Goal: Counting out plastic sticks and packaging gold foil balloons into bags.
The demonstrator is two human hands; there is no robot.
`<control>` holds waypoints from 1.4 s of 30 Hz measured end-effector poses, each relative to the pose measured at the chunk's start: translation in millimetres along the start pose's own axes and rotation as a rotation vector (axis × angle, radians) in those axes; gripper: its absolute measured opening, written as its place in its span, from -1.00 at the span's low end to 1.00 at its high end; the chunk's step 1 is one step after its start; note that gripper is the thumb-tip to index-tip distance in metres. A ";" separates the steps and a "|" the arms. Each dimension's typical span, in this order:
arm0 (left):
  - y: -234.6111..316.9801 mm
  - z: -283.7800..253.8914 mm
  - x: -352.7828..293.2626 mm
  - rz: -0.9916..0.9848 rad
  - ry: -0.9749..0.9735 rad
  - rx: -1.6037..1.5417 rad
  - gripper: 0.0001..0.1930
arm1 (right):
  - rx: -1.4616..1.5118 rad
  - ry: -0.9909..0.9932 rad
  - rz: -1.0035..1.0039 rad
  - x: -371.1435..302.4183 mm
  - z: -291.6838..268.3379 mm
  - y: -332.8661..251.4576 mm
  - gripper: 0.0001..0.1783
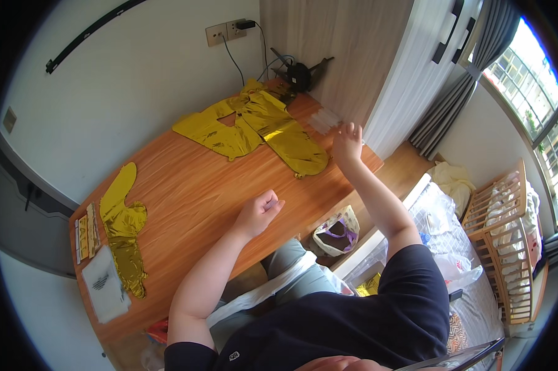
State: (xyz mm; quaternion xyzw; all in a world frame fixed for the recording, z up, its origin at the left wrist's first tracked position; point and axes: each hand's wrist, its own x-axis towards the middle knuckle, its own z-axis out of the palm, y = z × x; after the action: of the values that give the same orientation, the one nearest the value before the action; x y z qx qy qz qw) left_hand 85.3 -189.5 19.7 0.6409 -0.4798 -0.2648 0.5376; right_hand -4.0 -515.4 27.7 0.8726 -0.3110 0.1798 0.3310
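Note:
Over the front part of the wooden table (192,185), my left hand (258,214) is closed with the thumb against the curled fingers. A small pale bit shows at its fingertips, too small to name. My right hand (347,142) is farther off, by the table's right edge, its fingers bent and drawn together; what they hold, if anything, is hidden. Just beyond it lie several thin clear plastic strips (324,120). Flat, uninflated gold foil balloons (291,137) spread across the far side, left of my right hand. Another flat gold foil balloon (123,226) rests at the table's left end.
A white sheet or packet (104,285) and a narrow package (87,234) sit at the left end. At the back corner stands a black router (299,76) with cables. Right of the table are a carrier bag (337,234), a bed (439,204) and a wooden crib (496,244).

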 end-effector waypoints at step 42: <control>1.7 -0.6 2.4 -0.012 -0.017 0.029 -0.67 | -0.208 -0.438 -0.207 70.1 41.3 -1.1 -0.64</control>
State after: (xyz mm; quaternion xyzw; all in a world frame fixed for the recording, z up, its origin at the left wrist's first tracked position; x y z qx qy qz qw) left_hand 86.2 -191.3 21.8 0.6489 -0.4844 -0.2666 0.5226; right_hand 53.1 -572.9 34.1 0.8791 -0.3012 -0.0813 0.3603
